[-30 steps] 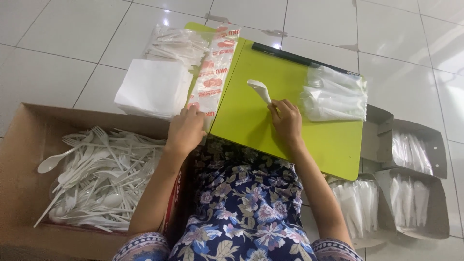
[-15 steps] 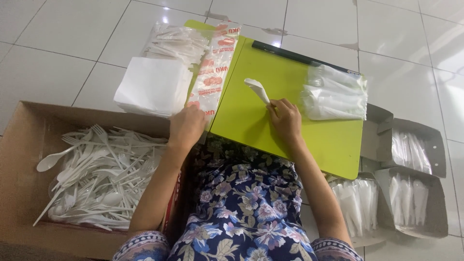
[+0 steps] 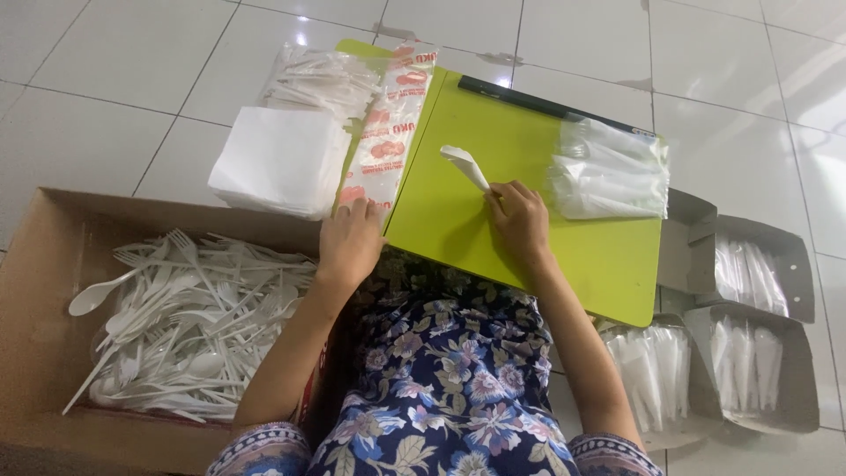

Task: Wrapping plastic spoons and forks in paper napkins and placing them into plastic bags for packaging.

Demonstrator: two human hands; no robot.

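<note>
White plastic cutlery wrapped in a napkin (image 3: 465, 166) lay on the lime-green board (image 3: 529, 238), near its middle, and the right hand (image 3: 520, 219) held the near end of it, the fingers pressed together around the lower part of the bundle. The left hand (image 3: 351, 242) rested at the left edge of the board, its fingers curled down onto a long printed plastic sleeve (image 3: 388, 137); I could not tell if it was pinching the sleeve or only lying on it.

A stack of white napkins (image 3: 280, 160) sat just beside the sleeve, on the floor. A cardboard box (image 3: 40, 291) full of loose forks and spoons (image 3: 189, 322) stood at the person's left, and clear bags of finished packs (image 3: 608, 172) lay on the right part of the board.

What could go wrong, in my judgement: the napkin looked loosely folded, so if the right hand relaxed, the wrap might open and the cutlery slip out. Also the board rested on the lap, so a knee movement could tilt it and the bags might slide off.
</note>
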